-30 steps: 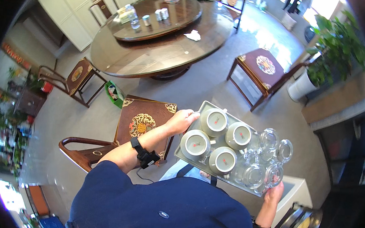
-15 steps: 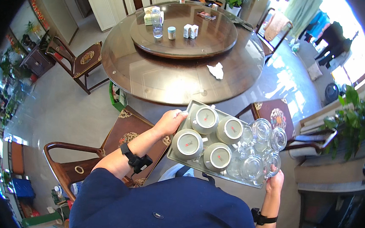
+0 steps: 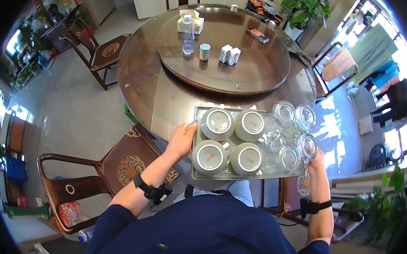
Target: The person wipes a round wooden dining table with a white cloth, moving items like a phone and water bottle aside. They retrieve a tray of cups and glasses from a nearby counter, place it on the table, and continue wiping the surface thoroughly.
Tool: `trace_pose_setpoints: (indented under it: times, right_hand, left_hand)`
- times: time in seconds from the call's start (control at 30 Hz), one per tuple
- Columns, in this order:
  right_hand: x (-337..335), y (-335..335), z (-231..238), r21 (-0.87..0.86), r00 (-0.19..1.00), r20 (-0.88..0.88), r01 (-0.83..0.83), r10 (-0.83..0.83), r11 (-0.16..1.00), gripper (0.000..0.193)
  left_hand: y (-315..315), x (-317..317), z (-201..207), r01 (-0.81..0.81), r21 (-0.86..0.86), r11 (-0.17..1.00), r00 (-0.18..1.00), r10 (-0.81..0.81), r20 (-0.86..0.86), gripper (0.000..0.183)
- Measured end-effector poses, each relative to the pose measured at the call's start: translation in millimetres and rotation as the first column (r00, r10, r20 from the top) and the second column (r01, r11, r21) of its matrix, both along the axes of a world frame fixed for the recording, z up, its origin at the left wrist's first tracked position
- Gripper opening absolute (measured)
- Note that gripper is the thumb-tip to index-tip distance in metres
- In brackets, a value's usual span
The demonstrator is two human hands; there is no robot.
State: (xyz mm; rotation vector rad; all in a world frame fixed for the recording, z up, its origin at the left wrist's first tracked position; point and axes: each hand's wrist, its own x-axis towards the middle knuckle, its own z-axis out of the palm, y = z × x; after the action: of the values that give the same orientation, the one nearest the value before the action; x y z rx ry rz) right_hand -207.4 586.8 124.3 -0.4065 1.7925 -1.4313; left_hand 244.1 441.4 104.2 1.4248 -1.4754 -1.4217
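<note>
"Judging from the head view, where is the tray point(image 3: 202, 176) found, and how is it held?"

"It is held in front of the body, and its far edge is seen over the near part of the round table point(image 3: 142, 92); whether the table is touched cannot be told. The left end is gripped by the left hand point(image 3: 181, 140): the thumb is laid at the rim, and the other fingers are mostly hidden. The right end seems to be gripped by the right hand point(image 3: 317, 161), but its fingers are partly covered by the clear glasses point(image 3: 288, 157)."

"Is a heavy load to be expected?"

"Rather heavy, it may be supposed. Four grey-green mugs point(image 3: 219, 122) are set bottom up on the left part, and the glasses are crowded on the right part. The tray itself is probably stiff, so little bending is expected."

"And what is most easily damaged?"

"Probably the glasses. They are placed close to the rim, and they could be slid or knocked together if the tray is tilted."

"Where is it best held, then?"

"The two short ends are judged suitable, because the weight is shared there. Firm support should be given from below, and no pressure should be put on the glasses."
</note>
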Motion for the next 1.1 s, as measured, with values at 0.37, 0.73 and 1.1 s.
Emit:
trace_pose_setpoints:
  times: [0.37,0.73,1.1]
  right_hand:
    - [-178.3,-328.9,-55.9,0.029,0.870,0.000,-0.493,0.493,0.870,0.022]
    - [-190.4,-544.5,-97.7,0.006,0.596,0.112,-0.800,0.795,0.599,0.011]
    - [-154.4,-653.1,-130.8,0.115,0.420,0.077,-0.905,0.904,0.410,0.013]
  left_hand:
    - [-34.6,-174.1,-47.0,-0.511,0.185,0.839,0.851,0.525,-0.030,0.036]
    - [-75.7,-282.0,-80.5,-0.681,0.217,0.699,0.686,0.713,-0.142,0.032]
    - [-83.7,-323.4,-97.6,-0.514,0.505,0.693,0.688,0.685,-0.238,0.023]
